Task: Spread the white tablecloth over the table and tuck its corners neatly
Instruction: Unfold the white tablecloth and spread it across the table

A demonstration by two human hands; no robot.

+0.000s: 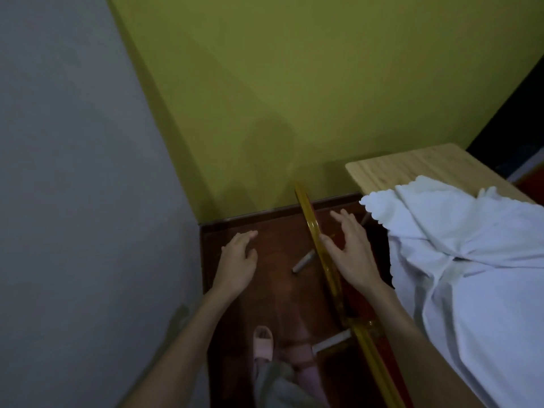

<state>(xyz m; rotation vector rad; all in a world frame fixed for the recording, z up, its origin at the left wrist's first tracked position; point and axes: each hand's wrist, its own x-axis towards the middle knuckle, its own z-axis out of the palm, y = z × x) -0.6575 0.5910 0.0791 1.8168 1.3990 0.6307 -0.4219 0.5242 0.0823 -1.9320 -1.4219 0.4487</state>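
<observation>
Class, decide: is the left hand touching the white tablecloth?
Apart. The head view shows the left hand open over the floor, with the right hand between it and the tablecloth.

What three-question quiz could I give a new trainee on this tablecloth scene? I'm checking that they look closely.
1. True or false: the white tablecloth covers the whole table.
2. What does the right hand hold? A) cloth B) nothing C) slipper
3. Which object stands between the right hand and the left hand?

Key: 1 false, the far wooden end is bare. 2 B. 3 the yellow chair back.
</observation>
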